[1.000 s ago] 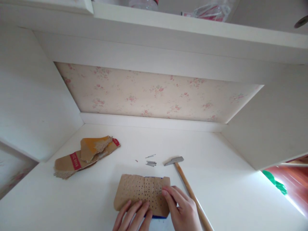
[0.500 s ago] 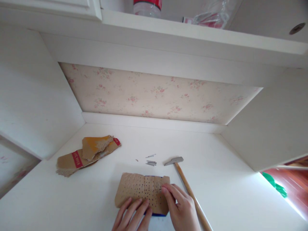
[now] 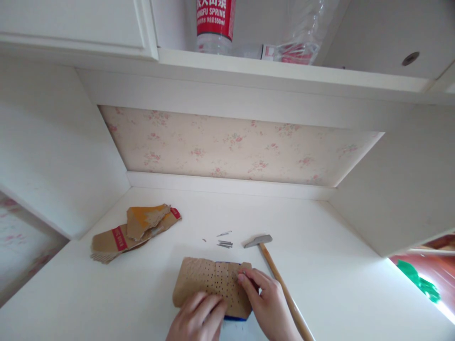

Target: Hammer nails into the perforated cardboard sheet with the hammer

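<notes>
- Nearest me, at the bottom centre of the frame, the left hand lay on the lower edge of a brown cardboard piece, its fingers bent and close together; its thumb was out of sight, so I couldn't tell whether it gripped or only pressed.
- Right of it, the right hand had thumb and forefinger pinched together over the cardboard's right part, on what looked like a nail, mostly covered by the fingertips.
- The cardboard sat low in the centre, dotted with rows of small holes; a blue edge showed beneath it, the rest of that thing hidden.
- Beside the right hand, a hammer lay slantwise on the white tabletop, its handle cut off by the bottom of the frame.
- Just beyond the cardboard lay a few loose nails, too bunched to count.
- Left of centre, torn cardboard scraps overlapped.
- Farthest off, at the top, a red-labelled bottle stood on a shelf, its upper part cut off.
</notes>
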The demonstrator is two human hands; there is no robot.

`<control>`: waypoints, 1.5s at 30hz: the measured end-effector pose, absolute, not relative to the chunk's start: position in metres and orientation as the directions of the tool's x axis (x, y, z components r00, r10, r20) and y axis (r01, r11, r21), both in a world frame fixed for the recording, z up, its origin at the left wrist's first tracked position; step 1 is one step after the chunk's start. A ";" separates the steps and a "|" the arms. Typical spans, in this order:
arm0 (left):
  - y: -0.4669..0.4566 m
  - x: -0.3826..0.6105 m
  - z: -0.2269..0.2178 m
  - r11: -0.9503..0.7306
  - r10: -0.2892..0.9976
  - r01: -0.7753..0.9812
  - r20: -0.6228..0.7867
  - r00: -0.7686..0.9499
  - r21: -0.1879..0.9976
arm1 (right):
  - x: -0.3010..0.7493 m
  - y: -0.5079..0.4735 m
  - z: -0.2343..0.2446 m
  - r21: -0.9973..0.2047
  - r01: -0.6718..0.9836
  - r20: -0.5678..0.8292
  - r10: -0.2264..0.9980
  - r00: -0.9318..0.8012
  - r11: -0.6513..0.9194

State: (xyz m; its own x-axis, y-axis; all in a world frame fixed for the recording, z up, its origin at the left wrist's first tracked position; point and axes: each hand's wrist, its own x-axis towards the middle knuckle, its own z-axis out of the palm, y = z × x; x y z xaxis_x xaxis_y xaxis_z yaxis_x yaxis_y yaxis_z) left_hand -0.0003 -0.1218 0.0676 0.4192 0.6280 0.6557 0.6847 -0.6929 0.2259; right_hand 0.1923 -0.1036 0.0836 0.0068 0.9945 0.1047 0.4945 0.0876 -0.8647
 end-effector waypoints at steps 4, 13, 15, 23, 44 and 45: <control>-0.104 0.006 0.096 -0.518 0.851 0.672 0.242 0.465 0.529 | 0.191 -0.105 0.086 -0.854 0.503 0.146 0.989 -0.016 0.134; -0.074 0.016 0.107 -0.339 0.902 0.605 0.066 0.426 0.721 | 0.192 -0.105 0.088 -0.811 0.547 0.189 0.978 -0.089 0.207; -0.075 0.016 0.103 -0.334 0.908 0.601 0.076 0.413 0.726 | 0.192 -0.105 0.086 -0.799 0.563 0.191 0.977 -0.095 0.211; -0.074 0.016 0.100 -0.326 0.915 0.605 0.082 0.395 0.727 | 0.189 -0.104 0.086 -0.761 0.601 0.208 0.970 -0.128 0.243; -0.079 0.021 0.098 -0.315 0.921 0.620 0.074 0.382 0.719 | 0.188 -0.105 0.083 -0.716 0.641 0.257 0.959 -0.124 0.275; -0.078 0.021 0.098 -0.315 0.920 0.615 0.073 0.386 0.723 | 0.188 -0.104 0.083 -0.709 0.647 0.265 0.956 -0.126 0.281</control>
State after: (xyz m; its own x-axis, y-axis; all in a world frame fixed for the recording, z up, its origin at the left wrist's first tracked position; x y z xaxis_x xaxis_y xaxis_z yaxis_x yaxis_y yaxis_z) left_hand 0.0207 -0.0778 0.0984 0.3863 0.9195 0.0728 0.6147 -0.3154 0.7230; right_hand 0.1880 -0.1044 0.0835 -0.1257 0.9561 0.2648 0.6467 0.2814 -0.7090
